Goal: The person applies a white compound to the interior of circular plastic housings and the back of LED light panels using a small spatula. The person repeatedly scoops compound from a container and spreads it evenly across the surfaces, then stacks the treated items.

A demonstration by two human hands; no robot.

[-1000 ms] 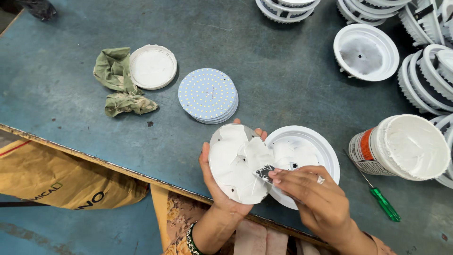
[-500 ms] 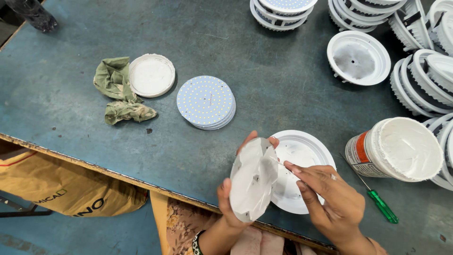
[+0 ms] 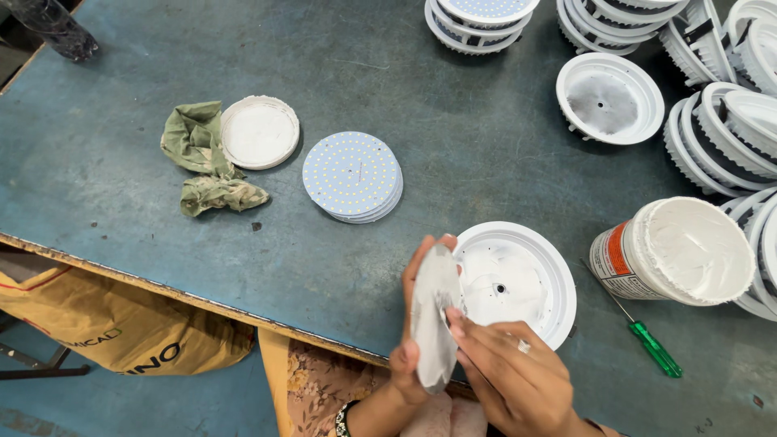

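My left hand [image 3: 410, 340] grips a round white disc [image 3: 433, 316] by its edge, tilted almost on edge, with grey-white paste smeared over its face. My right hand [image 3: 510, 372] rests its fingertips on the disc's lower face; a ring shows on one finger. Just right of the disc lies a round white lamp housing [image 3: 550, 267], open side up, with paste in its bowl. A stack of round LED boards [image 3: 353, 175] dotted with small yellow chips lies further left on the blue-grey table [image 3: 453, 129].
An open tub of white paste [image 3: 688, 251] stands at the right, a green-handled screwdriver [image 3: 647, 340] beside it. A white lid [image 3: 259, 131] and a green rag [image 3: 198, 158] lie at the left. Several white housings [image 3: 609, 97] crowd the far right. A tan sack [image 3: 113, 324] sits below the table edge.
The disc has turned from lying flat in my left hand to standing nearly on edge. My right hand has shifted from the housing's rim onto the disc.
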